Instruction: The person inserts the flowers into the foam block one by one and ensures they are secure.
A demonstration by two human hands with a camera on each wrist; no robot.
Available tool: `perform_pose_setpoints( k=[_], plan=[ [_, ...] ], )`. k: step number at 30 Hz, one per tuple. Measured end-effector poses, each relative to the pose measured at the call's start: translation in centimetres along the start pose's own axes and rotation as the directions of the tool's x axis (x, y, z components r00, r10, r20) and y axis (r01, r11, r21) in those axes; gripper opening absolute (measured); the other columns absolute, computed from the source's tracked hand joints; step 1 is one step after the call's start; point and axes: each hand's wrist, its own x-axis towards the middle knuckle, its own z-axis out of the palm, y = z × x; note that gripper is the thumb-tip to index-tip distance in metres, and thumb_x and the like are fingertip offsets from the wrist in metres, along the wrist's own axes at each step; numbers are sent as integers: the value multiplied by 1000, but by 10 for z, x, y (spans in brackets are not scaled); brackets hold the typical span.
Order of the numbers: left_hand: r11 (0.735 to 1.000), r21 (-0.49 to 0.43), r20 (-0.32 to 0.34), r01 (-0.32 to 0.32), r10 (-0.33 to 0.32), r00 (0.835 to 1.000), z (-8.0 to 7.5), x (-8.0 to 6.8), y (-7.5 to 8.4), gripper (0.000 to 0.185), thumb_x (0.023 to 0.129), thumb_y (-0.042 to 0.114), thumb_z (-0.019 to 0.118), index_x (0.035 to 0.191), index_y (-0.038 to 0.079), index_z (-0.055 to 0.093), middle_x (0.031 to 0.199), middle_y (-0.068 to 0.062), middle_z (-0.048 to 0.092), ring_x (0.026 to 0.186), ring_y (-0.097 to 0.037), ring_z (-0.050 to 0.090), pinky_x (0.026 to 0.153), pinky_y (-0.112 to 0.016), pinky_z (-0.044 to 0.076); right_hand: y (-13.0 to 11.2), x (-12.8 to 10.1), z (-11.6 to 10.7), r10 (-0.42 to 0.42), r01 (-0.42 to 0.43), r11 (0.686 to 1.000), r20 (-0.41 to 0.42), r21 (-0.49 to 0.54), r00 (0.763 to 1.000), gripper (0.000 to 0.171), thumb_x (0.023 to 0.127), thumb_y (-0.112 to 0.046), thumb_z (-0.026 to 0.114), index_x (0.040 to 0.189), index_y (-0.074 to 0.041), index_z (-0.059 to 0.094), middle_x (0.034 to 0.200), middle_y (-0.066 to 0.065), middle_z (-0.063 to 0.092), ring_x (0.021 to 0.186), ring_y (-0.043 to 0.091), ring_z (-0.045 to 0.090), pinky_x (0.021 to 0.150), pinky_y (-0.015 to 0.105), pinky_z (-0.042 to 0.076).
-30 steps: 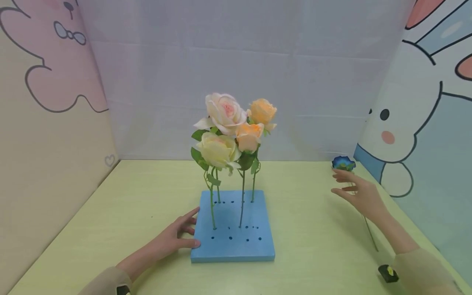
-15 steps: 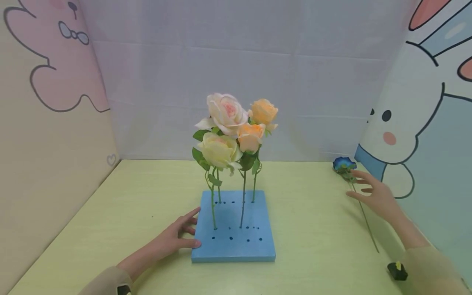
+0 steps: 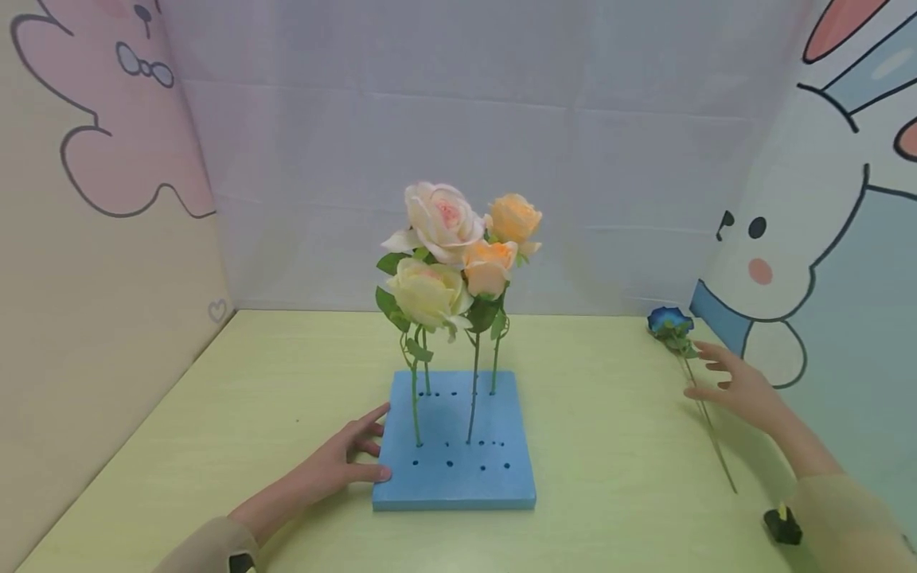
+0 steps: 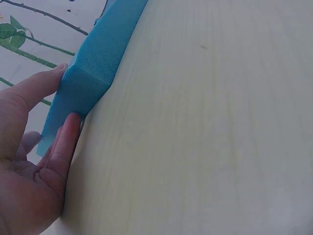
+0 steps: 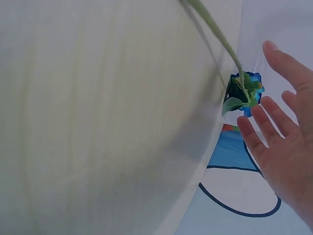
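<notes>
Four roses (image 3: 458, 255) stand in the blue foam block (image 3: 454, 454). My left hand (image 3: 337, 465) rests flat-fingered against the block's left edge. Right of the block, well apart, the blue flower (image 3: 669, 321) lies on the table (image 3: 236, 398); its stem end is hard to trace. My right hand (image 3: 741, 390), fingers spread, hovers just beside its stem.

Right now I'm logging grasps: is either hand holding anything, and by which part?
Nothing is gripped. The left hand touches the foam block at its left edge; the right hand hovers open by the blue flower.
</notes>
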Motion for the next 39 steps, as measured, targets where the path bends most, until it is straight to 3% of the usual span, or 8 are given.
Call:
perform_pose_setpoints(
  k=[10, 18, 24, 27, 35, 39],
  plan=[
    [1000, -11, 0, 1, -1, 1000, 0, -1, 0, 95, 83, 28, 80, 158, 19, 22, 142, -15, 49, 115, -21, 55, 103, -54, 38, 9, 2, -1, 7, -7, 1000, 98, -3, 995, 87, 91, -29, 72, 151, 9, 22, 142, 40, 40, 122, 59, 45, 91, 65, 45],
    [1000, 8, 0, 4, -4, 1000, 0, 0, -1, 95, 83, 30, 80, 158, 19, 22, 142, -14, 49, 115, -20, 55, 100, -48, 41, 20, 6, 2, 25, -24, 1000, 157, -8, 987, 85, 90, -27, 72, 147, 15, 25, 136, 41, 48, 119, 59, 49, 92, 61, 46],
    [1000, 5, 6, -3, 3, 1000, 0, 0, -1, 95, 83, 30, 79, 158, 20, 22, 142, -15, 48, 115, -20, 54, 101, -49, 40, 21, 7, 5, 44, -52, 998, 193, 35, 980, 81, 91, -22, 71, 145, 17, 26, 134, 40, 49, 118, 56, 54, 82, 28, 51],
    [1000, 5, 5, -5, 5, 1000, 0, 0, -1, 95, 83, 29, 79, 158, 19, 22, 142, -15, 48, 114, -20, 54, 102, -50, 39, 18, 7, 5, 66, -86, 993, 213, 85, 975, 79, 93, -20, 69, 145, 17, 24, 136, 42, 46, 119, 56, 54, 75, 19, 49],
    [1000, 6, 2, 1, -1, 1000, 0, -1, -1, 95, 83, 30, 79, 158, 20, 22, 142, -15, 48, 115, -21, 55, 103, -53, 39, 13, 8, 5, 111, -147, 981, 251, 129, 962, 77, 95, -20, 65, 146, 18, 21, 139, 43, 41, 122, 54, 52, 76, 22, 54],
    [1000, 0, 5, -3, 3, 1000, 0, -1, 0, 95, 83, 29, 79, 159, 19, 22, 142, -15, 48, 115, -21, 54, 102, -52, 40, 11, 8, 4, 122, -163, 977, 260, 140, 958, 77, 95, -20, 65, 146, 18, 22, 137, 43, 44, 116, 41, 60, 77, 24, 56]
  ],
)
